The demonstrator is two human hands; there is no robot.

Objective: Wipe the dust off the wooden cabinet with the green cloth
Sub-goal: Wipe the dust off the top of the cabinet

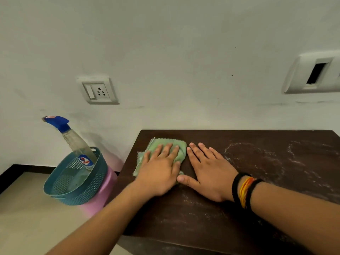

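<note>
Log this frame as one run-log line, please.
left hand flat on green cloth | right hand flat on wooden cabinet beside it | dust remains right | spray bottle in basket

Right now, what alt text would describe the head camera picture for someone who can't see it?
A person's left hand presses a green cloth flat on a dark wooden cabinet, the right hand flat beside it; white dust streaks the top to the right. Left of the cabinet, a spray bottle stands in a blue basket.
</note>
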